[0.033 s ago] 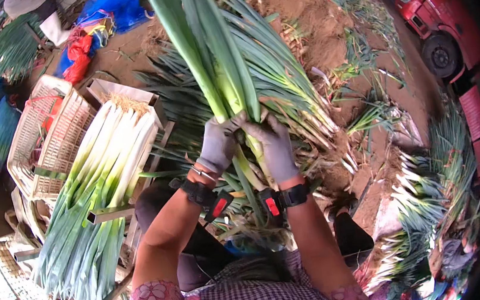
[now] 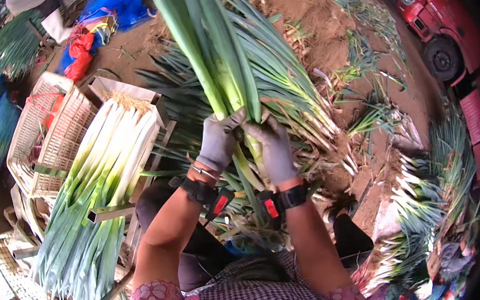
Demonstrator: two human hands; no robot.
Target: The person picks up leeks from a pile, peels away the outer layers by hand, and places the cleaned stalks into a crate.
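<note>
In front of me I hold a large green onion (image 2: 231, 88), its broad leaves pointing away and its pale stem running down between my hands. My left hand (image 2: 218, 142), in a grey glove, is closed around the stalk where the leaves split. Close beside it, my gloved right hand (image 2: 276, 148) pinches the same stalk with thumb and fingers. Below and behind lies a heap of untrimmed green onions (image 2: 286, 66), roots toward the right. To the left, cleaned green onions (image 2: 111, 148) with white stems rest on a metal rack (image 2: 110, 214), root ends against its far end plate.
Left of the rack stands a cream plastic crate (image 2: 72, 125). Blue sheeting (image 2: 118, 9) and a red bag (image 2: 81, 46) lie on the soil beyond. More onion bundles (image 2: 417, 200) lie at right, near a red vehicle (image 2: 452, 22). A person's leg (image 2: 53, 23) shows at far left.
</note>
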